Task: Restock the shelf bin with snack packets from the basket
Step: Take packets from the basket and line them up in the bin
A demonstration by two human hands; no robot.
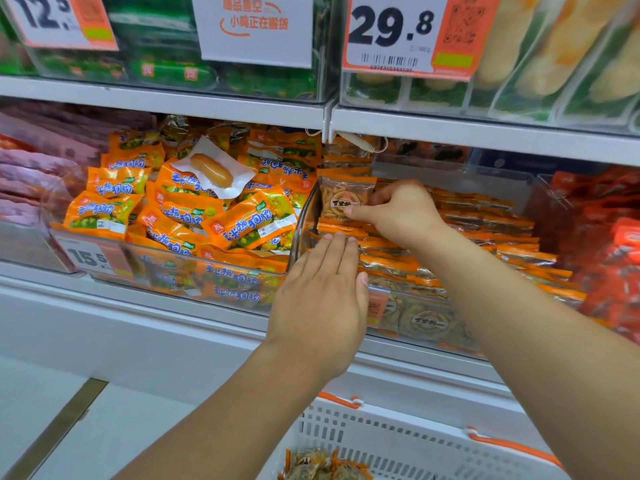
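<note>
While upright, snack packet (pixel 341 199) pinched by right hand (pixel 398 211), above left hand (pixel 322 292)

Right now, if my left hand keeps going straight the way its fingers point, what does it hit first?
Likely the upright snack packet that your right hand pinches. The left hand already rests flat on the stacked packets; depth is unclear.

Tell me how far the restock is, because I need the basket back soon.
Done: rows of snack packets already fill much of the shelf bin. In hand: the right hand pinches an upright packet at the bin's left end, while the left hand presses flat on the front rows. Left: a few packets remain in the basket.
</note>
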